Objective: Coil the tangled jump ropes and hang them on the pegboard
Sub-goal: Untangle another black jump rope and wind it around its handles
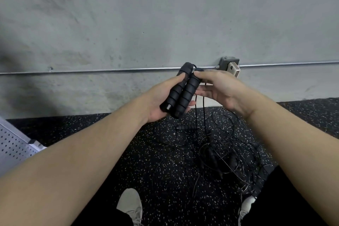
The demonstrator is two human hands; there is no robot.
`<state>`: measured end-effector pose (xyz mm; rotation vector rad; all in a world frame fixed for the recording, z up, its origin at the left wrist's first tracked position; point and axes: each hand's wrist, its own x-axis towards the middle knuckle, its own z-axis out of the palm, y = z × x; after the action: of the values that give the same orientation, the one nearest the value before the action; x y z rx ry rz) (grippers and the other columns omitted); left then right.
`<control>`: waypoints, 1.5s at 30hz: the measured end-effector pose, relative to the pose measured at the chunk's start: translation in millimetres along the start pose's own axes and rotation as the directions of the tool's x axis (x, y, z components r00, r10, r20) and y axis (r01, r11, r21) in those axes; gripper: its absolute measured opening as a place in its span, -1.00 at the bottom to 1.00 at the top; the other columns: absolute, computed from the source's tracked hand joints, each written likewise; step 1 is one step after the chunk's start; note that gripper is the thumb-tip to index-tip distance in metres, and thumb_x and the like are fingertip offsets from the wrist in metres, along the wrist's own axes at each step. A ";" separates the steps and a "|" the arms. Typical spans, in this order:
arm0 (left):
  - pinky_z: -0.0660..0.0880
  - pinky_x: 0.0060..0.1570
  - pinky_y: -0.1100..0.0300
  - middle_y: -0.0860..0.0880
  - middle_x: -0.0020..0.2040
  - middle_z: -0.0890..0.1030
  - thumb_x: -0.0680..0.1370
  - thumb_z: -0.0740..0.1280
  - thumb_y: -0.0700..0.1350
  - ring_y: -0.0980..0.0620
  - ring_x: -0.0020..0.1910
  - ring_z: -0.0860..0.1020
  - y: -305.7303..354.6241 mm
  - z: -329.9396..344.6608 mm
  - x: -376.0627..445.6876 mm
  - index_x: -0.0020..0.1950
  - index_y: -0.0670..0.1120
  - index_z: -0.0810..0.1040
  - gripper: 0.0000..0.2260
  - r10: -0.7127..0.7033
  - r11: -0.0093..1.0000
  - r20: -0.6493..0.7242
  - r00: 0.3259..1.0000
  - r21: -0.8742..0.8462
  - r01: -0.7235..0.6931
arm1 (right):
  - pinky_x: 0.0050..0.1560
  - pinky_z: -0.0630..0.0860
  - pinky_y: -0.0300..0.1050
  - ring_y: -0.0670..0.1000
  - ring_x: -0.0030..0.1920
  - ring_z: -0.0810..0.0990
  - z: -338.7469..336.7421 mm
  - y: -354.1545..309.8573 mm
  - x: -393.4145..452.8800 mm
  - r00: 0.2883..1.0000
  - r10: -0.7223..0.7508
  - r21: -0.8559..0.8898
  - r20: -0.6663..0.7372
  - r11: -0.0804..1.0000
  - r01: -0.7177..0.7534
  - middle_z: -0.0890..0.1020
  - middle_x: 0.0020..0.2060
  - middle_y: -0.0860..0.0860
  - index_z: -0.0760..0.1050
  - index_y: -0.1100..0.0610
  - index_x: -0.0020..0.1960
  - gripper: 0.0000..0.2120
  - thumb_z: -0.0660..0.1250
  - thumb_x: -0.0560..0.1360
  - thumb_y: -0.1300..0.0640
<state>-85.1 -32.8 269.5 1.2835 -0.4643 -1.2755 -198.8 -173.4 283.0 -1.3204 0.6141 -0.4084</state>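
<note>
The jump ropes (pixel 222 154) are lying mostly as a tangle of thin black cord on the speckled rubber floor (pixel 128 152), between the person's shoes and the concrete wall (pixel 165 14), while one pair of ribbed foam handles (pixel 180 91) is being held up in front of the wall. At the far left, a corner of the perforated pegboard (pixel 14 143) is showing at floor level, well apart from the tangle. The left hand (pixel 161 101) is cradling both handles side by side, its fingers curled under them and its thumb lying along the left handle. The right hand (pixel 218 90) is pinching the top of the right handle with thumb and fingertip, the remaining fingers spread and nearly straight, and two cord runs (pixel 200 108) are hanging down from the handles into the pile. A loose handle (pixel 187 127) is lying on the floor just beyond the tangle. For this step, judged from the layout, the handles should be kept parallel and level in the left hand while the right hand is drawing cord upward in even loops; slack should be taken slowly, since the cord is crossing other ropes and may drag them up. A grey outlet box (pixel 230 65) with a plugged-in adapter is sitting on the wall conduit (pixel 110 70). No brand, label or legible writing is showing anywhere.
</note>
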 end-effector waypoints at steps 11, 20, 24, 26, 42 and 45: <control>0.47 -0.24 0.10 -0.15 -0.08 0.65 0.65 0.25 0.06 -0.04 -0.25 0.56 6.6 -8.2 10.4 0.19 -0.17 0.59 -0.66 -0.115 0.993 0.143 0.983 0.056 0.108 | -0.17 0.60 -0.07 -0.05 -0.26 0.58 -23.3 -3.2 9.1 0.977 -0.108 -0.633 -0.182 0.774 -0.032 0.63 -0.24 -0.04 0.62 0.07 -0.13 -0.55 0.29 0.53 -0.32; 0.50 -0.34 0.15 -0.16 -0.05 0.65 0.53 0.32 0.06 -0.06 -0.25 0.56 6.3 -4.0 8.6 0.30 -0.13 0.51 -0.59 -0.144 0.982 0.265 0.953 0.158 0.105 | 0.18 0.32 -0.25 -0.25 -0.04 0.53 -43.9 0.8 16.8 0.983 -0.184 -0.703 -0.010 0.700 0.124 0.63 -0.06 -0.19 0.60 0.02 0.08 -0.52 0.04 0.66 -0.26; 0.48 -0.39 0.19 -0.17 -0.03 0.65 0.65 0.19 0.09 -0.03 -0.26 0.54 3.1 -5.8 8.8 0.30 -0.18 0.53 -0.60 -0.184 0.969 0.228 0.956 0.205 0.138 | -0.27 0.49 -0.18 0.00 -0.44 0.48 -54.9 3.3 18.6 0.988 -0.157 -0.696 -0.002 0.709 0.111 0.48 -0.50 0.01 0.43 0.17 -0.32 -0.39 0.04 0.66 -0.27; 0.49 -0.38 0.17 -0.23 0.03 0.65 0.68 0.10 0.07 -0.05 -0.26 0.53 2.6 -6.7 8.5 0.34 -0.20 0.52 -0.57 -0.194 0.968 0.212 0.958 0.197 0.153 | -0.33 0.31 -0.13 -0.04 -0.48 0.30 -57.0 0.9 21.7 0.977 -0.210 -0.738 -0.029 0.663 0.121 0.34 -0.50 -0.01 0.35 0.16 -0.32 -0.44 0.13 0.64 -0.26; 0.48 -0.31 0.15 -0.14 -0.03 0.62 0.71 0.20 0.07 0.00 -0.26 0.54 -13.6 4.3 30.8 0.33 0.21 0.47 -0.80 0.040 0.947 -0.033 0.999 0.321 -0.028 | -0.25 0.39 -0.12 0.05 -0.30 0.47 -74.5 6.5 43.6 0.905 -0.365 -0.767 -0.220 0.638 0.071 0.52 -0.34 -0.01 0.40 0.04 -0.11 -0.72 0.22 0.63 -0.14; 0.48 -0.32 0.18 -0.12 0.02 0.62 0.70 0.25 0.04 0.01 -0.25 0.53 -17.6 1.5 40.2 0.44 0.19 0.45 -0.70 0.182 0.951 -0.162 0.970 0.279 -0.132 | -0.45 0.34 -0.19 -0.02 -0.44 0.37 -68.6 9.1 42.5 0.939 -0.264 -0.629 -0.219 0.774 0.071 0.51 -0.34 0.03 0.35 0.04 -0.06 -0.77 0.25 0.63 -0.10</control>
<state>-81.3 -64.8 239.7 1.5428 -0.6067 -0.9710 -209.4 -249.7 257.6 -1.9768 0.9345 -0.5930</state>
